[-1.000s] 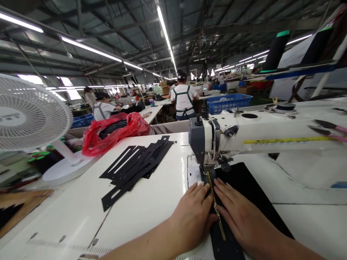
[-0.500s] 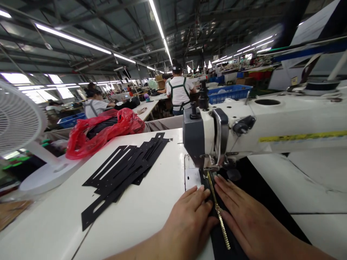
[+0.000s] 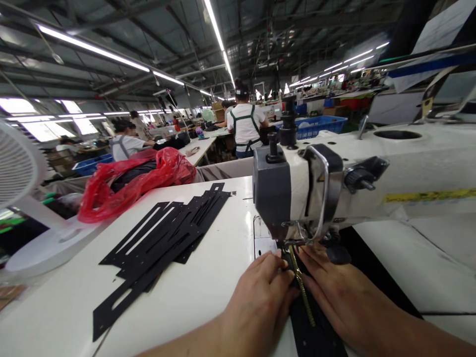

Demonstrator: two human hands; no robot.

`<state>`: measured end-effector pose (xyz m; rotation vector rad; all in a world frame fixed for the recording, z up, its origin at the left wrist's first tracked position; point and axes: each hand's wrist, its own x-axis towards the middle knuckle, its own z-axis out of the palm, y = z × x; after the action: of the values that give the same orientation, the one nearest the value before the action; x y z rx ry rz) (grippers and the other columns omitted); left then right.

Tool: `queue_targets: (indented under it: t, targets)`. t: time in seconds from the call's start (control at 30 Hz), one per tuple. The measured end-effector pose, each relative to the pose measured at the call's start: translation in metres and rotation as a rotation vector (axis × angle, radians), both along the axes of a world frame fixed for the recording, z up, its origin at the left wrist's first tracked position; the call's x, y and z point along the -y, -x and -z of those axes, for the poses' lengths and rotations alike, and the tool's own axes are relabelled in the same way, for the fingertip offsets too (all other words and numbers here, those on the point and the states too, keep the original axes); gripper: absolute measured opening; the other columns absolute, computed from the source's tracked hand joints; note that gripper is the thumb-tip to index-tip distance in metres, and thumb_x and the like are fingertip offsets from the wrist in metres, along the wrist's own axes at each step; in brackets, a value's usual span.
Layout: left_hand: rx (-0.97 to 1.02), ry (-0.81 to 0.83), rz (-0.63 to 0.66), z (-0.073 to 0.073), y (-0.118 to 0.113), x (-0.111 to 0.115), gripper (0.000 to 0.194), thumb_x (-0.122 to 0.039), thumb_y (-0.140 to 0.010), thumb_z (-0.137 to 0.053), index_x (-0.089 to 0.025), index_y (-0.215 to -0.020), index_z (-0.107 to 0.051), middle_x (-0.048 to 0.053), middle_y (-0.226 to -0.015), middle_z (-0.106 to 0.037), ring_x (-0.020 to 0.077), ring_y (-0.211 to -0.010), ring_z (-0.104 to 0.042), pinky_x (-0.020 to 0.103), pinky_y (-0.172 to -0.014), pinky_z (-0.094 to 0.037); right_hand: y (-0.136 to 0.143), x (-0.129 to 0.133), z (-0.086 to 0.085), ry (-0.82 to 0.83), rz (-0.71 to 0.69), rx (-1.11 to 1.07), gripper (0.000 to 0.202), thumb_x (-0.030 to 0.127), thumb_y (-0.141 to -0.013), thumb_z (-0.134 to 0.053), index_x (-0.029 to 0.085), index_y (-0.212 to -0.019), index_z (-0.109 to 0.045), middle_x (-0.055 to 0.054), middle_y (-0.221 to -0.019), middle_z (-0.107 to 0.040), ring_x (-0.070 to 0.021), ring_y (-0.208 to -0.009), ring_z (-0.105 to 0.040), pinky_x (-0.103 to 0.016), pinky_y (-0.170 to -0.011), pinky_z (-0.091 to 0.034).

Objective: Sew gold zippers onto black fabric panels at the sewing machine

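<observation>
A gold-toothed zipper (image 3: 305,297) runs along a black piece of fabric (image 3: 303,342) beneath the head of a white and grey sewing machine (image 3: 273,183). Left of the teeth, my left hand (image 3: 256,292) has its fingers bent and closed on the fabric's edge, close to the metal needle plate (image 3: 265,246). My right hand (image 3: 342,287) lies flat on the fabric on the other side, its fingers stretched toward the presser foot. The machine head partly covers those fingertips. The needle itself cannot be made out.
Black slotted strips (image 3: 148,248) lie in an overlapping pile on the white table (image 3: 193,292). Behind them sits a red plastic bag (image 3: 174,166); a white fan (image 3: 18,163) stands at far left. People work at tables ahead, near a blue crate (image 3: 323,127).
The view has shifted closer to the machine, which looks larger. My left fingers are more bent, and my right fingertips have gone further beneath the machine head. The zipper's near end appears slightly farther forward.
</observation>
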<state>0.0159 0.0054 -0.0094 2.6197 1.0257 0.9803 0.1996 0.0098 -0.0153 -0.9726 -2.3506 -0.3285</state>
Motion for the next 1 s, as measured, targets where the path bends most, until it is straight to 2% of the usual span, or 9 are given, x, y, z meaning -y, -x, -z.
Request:
queue_targets:
  t: [0.17,0.4,0.5,0.57,0.63,0.7,0.8,0.9,1.0]
  targets:
    - [-0.034,0.104,-0.036,0.002,0.0,-0.008,0.009,-0.016,-0.087,-0.047,-0.016,-0.085,-0.055,0.007,-0.091,-0.053,0.0208,-0.085,-0.055,0.038,-0.076,-0.054,0.002,-0.008,-0.006,0.145,-0.025,-0.074,0.033,0.012,-0.088,-0.036,0.015,-0.114,-0.055,-0.009,-0.105,-0.065,-0.0179,-0.097,-0.06,-0.031,-0.088,-0.048]
    - [-0.039,0.135,-0.049,0.009,0.001,-0.019,0.008,-0.015,-0.086,-0.046,-0.015,-0.084,-0.054,0.008,-0.09,-0.052,0.021,-0.083,-0.053,0.038,-0.075,-0.052,0.002,-0.02,-0.007,0.28,-0.019,-0.107,0.03,0.015,-0.09,-0.033,0.018,-0.108,-0.057,-0.008,-0.099,-0.066,-0.0181,-0.093,-0.061,-0.032,-0.087,-0.047]
    - [-0.05,0.121,-0.055,0.012,0.001,-0.022,0.009,-0.012,-0.084,-0.046,-0.015,-0.081,-0.054,0.007,-0.088,-0.052,0.0199,-0.081,-0.053,0.035,-0.074,-0.052,-0.001,-0.02,-0.007,0.296,-0.02,-0.132,0.024,0.024,-0.091,-0.038,0.02,-0.104,-0.059,-0.007,-0.101,-0.065,-0.0192,-0.095,-0.06,-0.032,-0.085,-0.048]
    - [-0.073,0.09,-0.071,0.012,0.001,-0.023,0.009,-0.01,-0.082,-0.046,-0.015,-0.079,-0.054,0.007,-0.087,-0.052,0.0197,-0.08,-0.052,0.034,-0.072,-0.052,-0.003,-0.018,-0.007,0.263,0.02,-0.154,0.022,0.033,-0.089,-0.048,0.021,-0.103,-0.059,-0.007,-0.1,-0.064,-0.0211,-0.092,-0.06,-0.033,-0.081,-0.049]
    - [-0.106,0.034,-0.104,0.01,0.0,-0.023,0.008,-0.011,-0.081,-0.049,-0.015,-0.078,-0.054,0.007,-0.085,-0.053,0.0199,-0.078,-0.052,0.035,-0.071,-0.051,-0.004,-0.016,-0.006,0.208,0.094,-0.162,0.021,0.036,-0.085,-0.056,0.021,-0.1,-0.06,-0.007,-0.096,-0.064,-0.0227,-0.087,-0.061,-0.035,-0.075,-0.05]
    - [-0.144,-0.027,-0.149,0.008,-0.002,-0.021,0.004,-0.014,-0.081,-0.053,-0.015,-0.078,-0.055,0.006,-0.084,-0.054,0.0205,-0.077,-0.052,0.037,-0.071,-0.05,-0.004,-0.015,-0.005,0.162,0.138,-0.138,0.01,0.026,-0.085,-0.054,0.021,-0.09,-0.062,-0.005,-0.09,-0.065,-0.022,-0.081,-0.061,-0.034,-0.07,-0.049]
    - [-0.198,-0.099,-0.19,0.006,-0.004,-0.018,0.003,-0.016,-0.082,-0.056,-0.016,-0.079,-0.057,0.005,-0.083,-0.056,0.0206,-0.076,-0.052,0.039,-0.071,-0.048,-0.003,-0.015,-0.003,0.119,0.125,-0.073,0.021,0.012,-0.085,-0.043,0.02,-0.08,-0.061,-0.004,-0.082,-0.065,-0.019,-0.075,-0.061,-0.03,-0.067,-0.047]
    - [-0.197,-0.215,-0.114,0.009,-0.005,-0.013,0.005,-0.018,-0.086,-0.054,-0.018,-0.087,-0.059,0.004,-0.084,-0.058,0.0195,-0.077,-0.052,0.036,-0.068,-0.045,-0.001,-0.019,0.001,0.121,0.165,-0.049,0.026,0.011,-0.085,-0.038,0.02,-0.076,-0.061,-0.005,-0.076,-0.065,-0.0197,-0.07,-0.061,-0.031,-0.066,-0.046]
    - [-0.161,-0.278,-0.068,0.013,-0.006,-0.01,0.012,-0.021,-0.089,-0.051,-0.02,-0.096,-0.061,0.004,-0.087,-0.058,0.019,-0.08,-0.052,0.034,-0.067,-0.043,0.0,-0.026,0.007,0.159,0.279,-0.091,0.025,0.019,-0.086,-0.04,0.018,-0.075,-0.063,-0.007,-0.071,-0.064,-0.022,-0.066,-0.06,-0.033,-0.063,-0.046]
